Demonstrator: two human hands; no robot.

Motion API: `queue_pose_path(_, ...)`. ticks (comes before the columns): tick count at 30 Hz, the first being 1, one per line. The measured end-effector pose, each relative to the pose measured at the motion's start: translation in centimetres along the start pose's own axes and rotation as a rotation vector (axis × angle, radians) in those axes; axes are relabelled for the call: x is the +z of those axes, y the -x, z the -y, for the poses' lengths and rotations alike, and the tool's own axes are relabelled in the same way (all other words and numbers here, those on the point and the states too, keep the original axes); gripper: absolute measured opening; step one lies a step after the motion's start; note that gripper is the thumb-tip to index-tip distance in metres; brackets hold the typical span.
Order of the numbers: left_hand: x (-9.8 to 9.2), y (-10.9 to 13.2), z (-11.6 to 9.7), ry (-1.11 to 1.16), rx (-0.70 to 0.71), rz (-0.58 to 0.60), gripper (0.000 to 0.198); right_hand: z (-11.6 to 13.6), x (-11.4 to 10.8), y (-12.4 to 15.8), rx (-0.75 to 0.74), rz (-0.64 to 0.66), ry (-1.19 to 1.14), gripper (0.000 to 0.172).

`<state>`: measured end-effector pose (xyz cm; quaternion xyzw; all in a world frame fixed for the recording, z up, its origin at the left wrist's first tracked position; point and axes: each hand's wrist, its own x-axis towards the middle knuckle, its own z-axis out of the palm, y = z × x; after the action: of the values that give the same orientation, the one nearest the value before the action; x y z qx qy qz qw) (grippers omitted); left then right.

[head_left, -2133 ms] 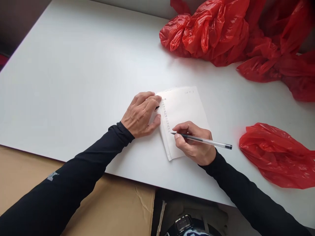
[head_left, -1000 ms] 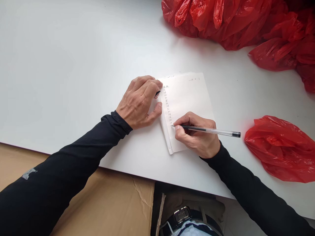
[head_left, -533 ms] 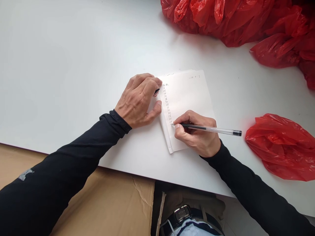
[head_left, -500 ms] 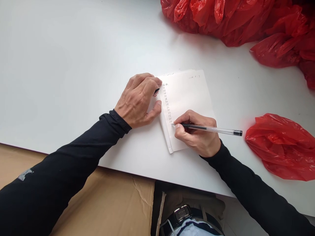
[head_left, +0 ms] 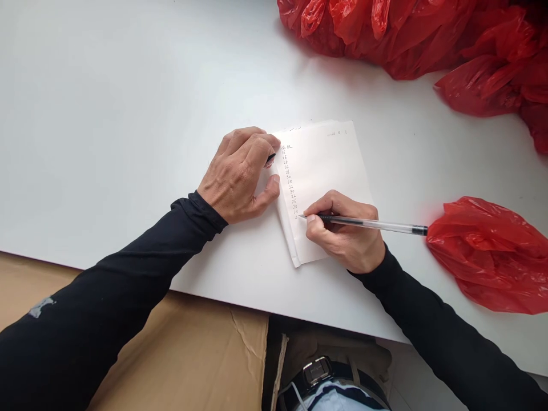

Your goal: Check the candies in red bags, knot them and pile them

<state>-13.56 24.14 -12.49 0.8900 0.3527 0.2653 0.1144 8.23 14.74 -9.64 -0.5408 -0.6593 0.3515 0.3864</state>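
Observation:
A white sheet of paper [head_left: 331, 165], folded along its left side, lies on the white table [head_left: 107, 114]. Handwritten numbers run down its left part. My right hand [head_left: 345, 231] is closed around a clear pen [head_left: 377, 224] with a black tip section, its point touching the paper at the bottom of the column, beside a "2". My left hand [head_left: 242, 174] rests at the paper's upper left edge, fingers curled and thumb apart. Tucked under its index finger is a small black piece [head_left: 270, 158], perhaps a pen cap, partly hidden.
Red plastic bags [head_left: 402, 40] are heaped along the back right of the table. Another red bag [head_left: 488, 254] lies to the right, close to the pen's rear end. Brown cardboard [head_left: 192, 348] is below the table's front edge, left of my belt [head_left: 317, 371].
A "2" now shows below the last number in the column. My right hand and the pen have shifted slightly right. My left hand stays almost in place.

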Motion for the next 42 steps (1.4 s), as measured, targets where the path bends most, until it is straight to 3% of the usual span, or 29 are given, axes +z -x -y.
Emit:
queue_pose_path(15, -0.3, -0.1, -0.4, -0.094, -0.019, 0.010, 0.013, 0.1, -0.2, 0.0, 0.060, 0.018, -0.036, 0.016)
queue_pose_path(19, -0.3, 0.1, 0.0, -0.073, 0.042, -0.045, 0.019, -0.5, -0.2, 0.2, 0.135, -0.081, -0.200, 0.009)
queue_pose_path(25, -1.0, 0.3, 0.1, -0.174, -0.028, -0.165, 0.021, -0.1, -1.2, 0.3, 0.185, -0.162, -0.565, 0.010)
queue_pose_path(28, -2.4, 0.6, -2.1, -0.185, -0.005, -0.176, 0.024, 1.3, -3.3, 0.5, 0.242, -0.214, -0.660, 0.016)
queue_pose_path(33, -4.2, 1.6, -8.8, -0.051, -0.008, -0.152, 0.042, 3.7, -6.6, 2.2, 0.245, -0.163, -0.696, 0.022)
queue_pose_path(37, -5.0, 1.9, -13.1, 0.033, -0.044, -0.173, 0.029, 5.0, -7.7, 3.8, 0.207, -0.101, -0.758, 0.026)
queue_pose_path(42, -5.7, 0.7, -16.5, 0.065, -0.002, -0.101, 0.024, 5.2, -8.7, 5.6, 0.179, -0.094, -0.790, 0.030)
